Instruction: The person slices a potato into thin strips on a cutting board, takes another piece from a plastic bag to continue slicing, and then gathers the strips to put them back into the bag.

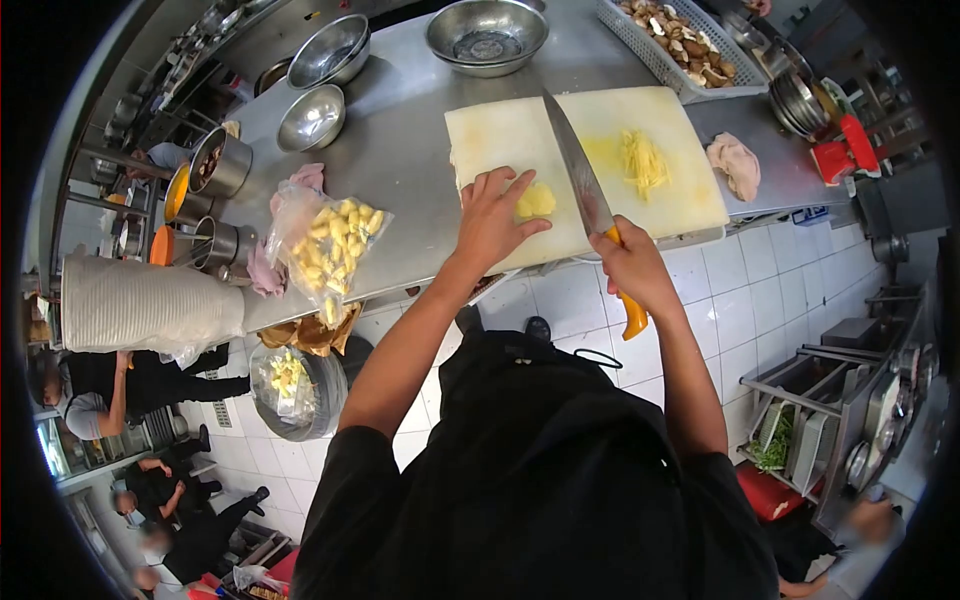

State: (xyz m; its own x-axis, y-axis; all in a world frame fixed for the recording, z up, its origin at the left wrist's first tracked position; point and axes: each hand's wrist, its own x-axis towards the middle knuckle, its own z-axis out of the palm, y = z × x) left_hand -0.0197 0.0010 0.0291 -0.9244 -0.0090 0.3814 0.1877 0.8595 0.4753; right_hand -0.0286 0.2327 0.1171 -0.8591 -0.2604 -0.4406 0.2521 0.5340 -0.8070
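Note:
My right hand [634, 268] grips the yellow handle of a large kitchen knife [580, 165]. Its long blade points away from me over the white cutting board [490, 130]. Flat on the board, thin pale yellow slices [537, 201], which look like ginger, lie to the left of the blade. My left hand [492, 215] rests at these slices with fingers and thumb apart, the thumb and index finger at their edge. Right of the blade sits a small heap of fine yellow shreds [644, 164].
A clear bag of peeled yellow pieces [335, 245] lies left on the steel table [400, 110]. Metal bowls [487, 40] and a crate of cut mushrooms [685, 60] stand behind the board. A pink cloth [735, 165] lies right. Below left is a lined bin [297, 395]. Other people stand farther left.

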